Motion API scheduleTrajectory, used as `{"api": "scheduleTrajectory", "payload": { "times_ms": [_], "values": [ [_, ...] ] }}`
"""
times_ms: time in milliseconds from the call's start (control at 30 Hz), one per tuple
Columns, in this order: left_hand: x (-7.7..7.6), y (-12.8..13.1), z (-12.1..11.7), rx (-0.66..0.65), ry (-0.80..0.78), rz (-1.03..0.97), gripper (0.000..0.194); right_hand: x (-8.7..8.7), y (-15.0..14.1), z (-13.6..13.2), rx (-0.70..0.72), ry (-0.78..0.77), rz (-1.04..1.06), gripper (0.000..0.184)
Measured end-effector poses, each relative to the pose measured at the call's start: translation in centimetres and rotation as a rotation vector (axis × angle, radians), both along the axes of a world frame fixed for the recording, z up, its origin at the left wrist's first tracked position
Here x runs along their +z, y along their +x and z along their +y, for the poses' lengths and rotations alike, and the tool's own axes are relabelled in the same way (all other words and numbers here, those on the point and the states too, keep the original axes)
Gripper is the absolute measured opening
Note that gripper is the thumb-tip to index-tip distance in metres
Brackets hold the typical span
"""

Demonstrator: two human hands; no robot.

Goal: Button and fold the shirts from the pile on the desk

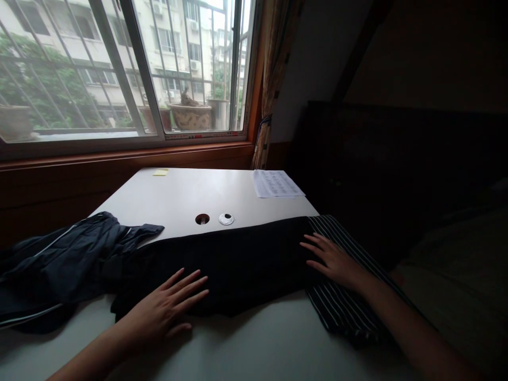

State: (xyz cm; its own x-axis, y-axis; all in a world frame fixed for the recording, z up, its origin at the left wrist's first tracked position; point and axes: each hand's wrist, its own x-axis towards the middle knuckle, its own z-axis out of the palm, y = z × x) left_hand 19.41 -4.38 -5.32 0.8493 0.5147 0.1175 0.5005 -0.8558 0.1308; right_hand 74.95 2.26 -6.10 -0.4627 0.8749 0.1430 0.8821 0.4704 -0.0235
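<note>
A dark garment (238, 259) lies stretched across the white table (178, 196). Its right end shows thin white stripes (345, 307) and hangs past the table's right edge. My left hand (166, 307) rests flat on the garment's near left part, fingers spread. Flat on the garment near the striped part lies my right hand (333, 259), its fingers stretched out toward the left. Neither hand grips anything.
A crumpled dark blue jacket (59, 264) lies at the table's left. A printed sheet (275, 183) and a yellow note (161, 172) sit at the far edge, with a cable hole (202, 218) and its white cap (226, 218) mid-table. A window (119, 69) is behind; dark furniture stands right.
</note>
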Motion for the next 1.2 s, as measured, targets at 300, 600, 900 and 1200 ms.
{"api": "scheduleTrajectory", "payload": {
  "times_ms": [300,600,900,1200],
  "values": [
    [-0.3,1.4,-1.5,0.098,0.058,-0.01,0.063,1.5,1.9,-1.5,-0.032,0.061,0.104,0.04],
    [0.7,6.4,-1.6,0.108,0.09,-0.262,0.029,2.7,3.9,-4.8,-0.01,0.003,0.119,0.032],
    [0.0,6.2,-1.7,0.059,0.173,-0.31,0.028,2.9,4.2,-4.7,0.098,0.112,0.037,0.023],
    [-1.8,5.1,-1.2,-0.102,0.17,-0.168,0.035,2.9,5.3,-4.8,0.1,0.266,-0.087,0.028]
  ]
}}
